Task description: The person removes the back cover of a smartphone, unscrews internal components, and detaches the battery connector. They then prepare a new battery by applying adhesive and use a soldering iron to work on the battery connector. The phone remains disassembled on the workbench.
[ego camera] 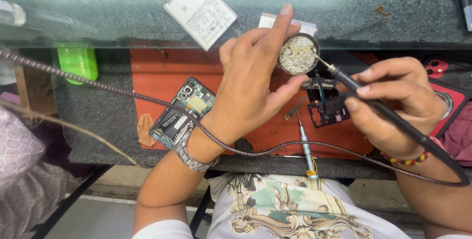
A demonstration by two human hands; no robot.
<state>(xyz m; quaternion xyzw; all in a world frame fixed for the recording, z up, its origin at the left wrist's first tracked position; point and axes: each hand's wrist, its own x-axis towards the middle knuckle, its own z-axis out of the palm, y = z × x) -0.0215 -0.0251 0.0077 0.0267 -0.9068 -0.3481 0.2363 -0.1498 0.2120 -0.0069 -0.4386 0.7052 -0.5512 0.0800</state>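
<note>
My left hand (255, 79) holds up a small round tin (298, 55) filled with pale crumbly matter, pinched between thumb and fingers. My right hand (393, 104) grips a black soldering iron (388, 113) like a pen; its metal tip touches the tin's right rim. The iron's braided cord (147, 102) loops across the bench and over my left wrist. Below the hands on the red mat (157, 72) lie an opened phone (182, 113) with its circuit board showing, a dark phone frame part (328, 109) and a thin screwdriver (306, 143).
A white phone battery (199, 9) lies on the dark glass shelf (393, 13) at the back. A green plastic object (77, 61) sits at the left under the shelf. A red phone case (450, 91) is at the right edge. A patterned cloth (19, 165) fills the lower left.
</note>
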